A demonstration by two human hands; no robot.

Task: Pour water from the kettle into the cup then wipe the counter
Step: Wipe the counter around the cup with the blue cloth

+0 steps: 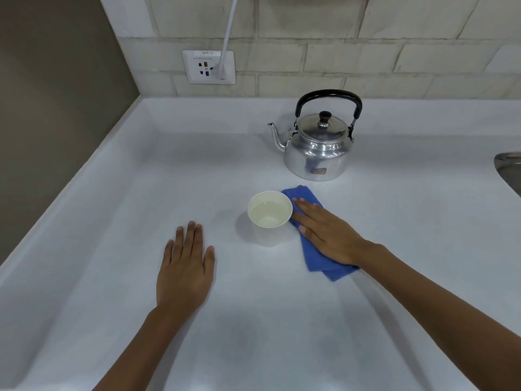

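A shiny metal kettle [317,149] with a black handle stands upright at the back of the white counter [141,179], spout pointing left. In front of it a white paper cup [269,217] holds water. Right beside the cup lies a folded blue cloth [318,261]. My right hand [327,232] presses flat on the cloth, fingers stretched out and touching the cup's right side. My left hand [184,266] rests flat on the bare counter to the left of the cup, fingers apart, holding nothing.
A wall socket [208,66] with a white plug and cable sits on the tiled wall behind. The rim of a steel sink [509,167] shows at the right edge. A brown side wall bounds the counter on the left.
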